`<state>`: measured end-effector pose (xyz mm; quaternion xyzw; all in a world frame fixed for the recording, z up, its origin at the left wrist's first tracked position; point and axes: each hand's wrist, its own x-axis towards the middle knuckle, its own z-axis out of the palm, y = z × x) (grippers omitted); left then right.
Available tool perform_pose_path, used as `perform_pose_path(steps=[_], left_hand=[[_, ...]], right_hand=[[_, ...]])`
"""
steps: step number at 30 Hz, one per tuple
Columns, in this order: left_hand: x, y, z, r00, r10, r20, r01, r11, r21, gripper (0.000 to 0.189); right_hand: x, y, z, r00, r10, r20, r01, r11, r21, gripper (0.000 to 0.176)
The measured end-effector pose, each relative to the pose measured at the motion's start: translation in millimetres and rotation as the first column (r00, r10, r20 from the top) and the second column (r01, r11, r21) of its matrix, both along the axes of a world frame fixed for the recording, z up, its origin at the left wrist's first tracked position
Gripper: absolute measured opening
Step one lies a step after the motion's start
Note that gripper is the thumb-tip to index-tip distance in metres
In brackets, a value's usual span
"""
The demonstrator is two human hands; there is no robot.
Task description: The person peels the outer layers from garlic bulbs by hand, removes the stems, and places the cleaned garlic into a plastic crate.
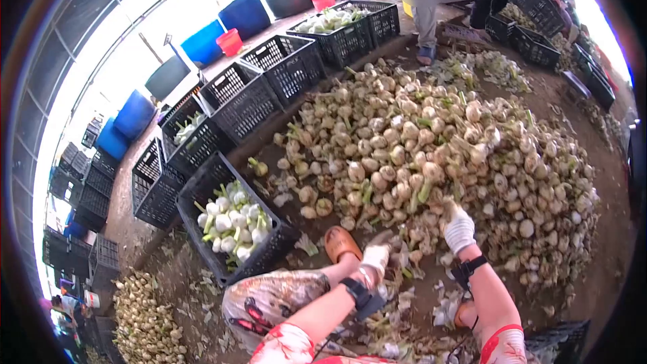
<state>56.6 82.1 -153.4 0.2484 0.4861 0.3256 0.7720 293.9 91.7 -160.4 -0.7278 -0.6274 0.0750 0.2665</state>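
A large heap of untrimmed garlic bulbs point(397, 141) with stalks lies on the ground in front of me. My right hand point(459, 229), in a white glove, reaches to the near side of the heap, its fingertips among the bulbs. My left hand point(377, 256), gloved too, is low at the heap's near edge, beside my orange sandal point(342, 243); its fingers are blurred against the bulbs and scraps. What either hand holds, I cannot tell. Peeled white garlic bulbs point(232, 221) with short green stems lie in a black crate point(286, 239) to my left.
Black plastic crates point(242, 104) stand in a row at the left, one holding pale bulbs point(333, 20). Blue barrels point(244, 15) and red buckets point(230, 42) are behind them. A person point(424, 20) stands beyond the heap. Loose skins point(391, 320) litter the ground; a smaller garlic pile point(145, 320) lies lower left.
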Motion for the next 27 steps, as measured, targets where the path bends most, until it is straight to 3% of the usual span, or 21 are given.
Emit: perform_pose_path(steps=[2, 3, 4, 6, 8, 9, 11, 14, 16, 17, 18, 19, 20, 21, 22, 23, 24, 26, 27], left_hand=[[12, -2, -16, 0.999, 0.027, -0.021, -0.028, 0.998, -0.059, 0.040], [13, -1, -7, 0.999, 0.011, 0.042, -0.006, 0.994, -0.112, 0.041], [6, 2, -31, 0.993, -0.049, 0.104, 0.055, 0.996, -0.064, 0.040], [0, 1, -61, 0.993, -0.117, 0.004, 0.117, 0.983, -0.141, 0.036], [-5, 0, -75, 0.994, -0.069, 0.079, 0.081, 0.983, -0.162, 0.032], [-3, 3, -67, 0.995, -0.062, 0.075, 0.075, 0.979, -0.191, 0.033], [-3, 3, -63, 0.990, -0.028, 0.136, 0.065, 0.958, -0.281, 0.033], [2, 3, -56, 0.993, -0.079, 0.086, 0.098, 0.964, -0.246, 0.033], [4, 5, -46, 0.990, -0.119, 0.075, 0.135, 0.953, -0.270, 0.037], [3, 6, -41, 0.987, -0.150, 0.061, 0.161, 0.952, -0.258, 0.040], [5, 7, -27, 0.982, -0.181, 0.050, 0.188, 0.951, -0.246, 0.044], [10, 6, -7, 0.988, -0.155, 0.006, 0.155, 0.985, -0.076, 0.048], [17, 3, 14, 0.993, -0.118, -0.026, 0.121, 0.988, 0.100, 0.053], [21, -1, 27, 0.996, -0.073, -0.050, 0.084, 0.958, 0.273, 0.058], [19, 0, 14, 0.987, -0.109, 0.120, 0.043, 0.890, 0.453, 0.069], [24, -8, 45, 0.984, -0.103, 0.146, 0.023, 0.882, 0.471, 0.067], [28, -17, 76, 0.980, -0.096, 0.173, -0.001, 0.873, 0.488, 0.066], [26, -30, 79, 0.983, -0.084, 0.161, -0.028, 0.804, 0.594, 0.064], [24, -37, 79, 0.986, -0.075, 0.152, -0.040, 0.766, 0.642, 0.063]], right_hand=[[-6, 46, 22, 0.997, -0.007, 0.070, 0.010, 0.999, -0.035, 0.055], [-10, 65, 31, 0.990, -0.023, 0.140, 0.013, 0.998, 0.069, 0.053], [-11, 87, 31, 0.994, -0.031, 0.102, 0.021, 0.995, 0.099, 0.051], [-10, 115, 38, 0.998, -0.064, 0.026, 0.068, 0.970, -0.234, 0.050], [-6, 127, 6, 0.960, -0.061, 0.273, 0.061, 0.998, 0.006, 0.049], [-11, 131, 30, 0.971, -0.075, 0.226, 0.154, 0.922, -0.355, 0.046], [-13, 128, 28, 0.973, -0.096, 0.212, 0.164, 0.928, -0.335, 0.043], [-13, 119, 9, 0.989, -0.133, 0.065, 0.145, 0.956, -0.257, 0.042], [-12, 111, 19, 0.986, -0.160, 0.042, 0.165, 0.941, -0.296, 0.051], [-9, 105, 20, 0.969, -0.190, -0.157, 0.154, 0.963, -0.220, 0.051], [-5, 96, 21, 0.917, -0.196, -0.349, 0.156, 0.978, -0.139, 0.050], [-4, 86, 22, 0.833, -0.176, -0.524, 0.171, 0.984, -0.057, 0.050], [-11, 73, 19, 0.378, -0.054, -0.924, 0.134, 0.991, -0.002, 0.044], [-26, 50, 74, -0.042, -0.273, -0.961, 0.099, 0.956, -0.276, 0.029], [-32, 39, 71, -0.412, -0.421, -0.808, -0.021, 0.891, -0.453, 0.027], [-52, 11, 74, -0.287, -0.253, -0.924, -0.109, 0.967, -0.231, 0.026], [-66, -17, 80, -0.387, -0.290, -0.875, -0.196, 0.953, -0.229, 0.026], [-76, -55, 94, -0.450, -0.227, -0.864, -0.225, 0.965, -0.137, 0.021], [-68, -60, 70, -0.228, -0.118, -0.967, -0.164, 0.983, -0.082, 0.020]])
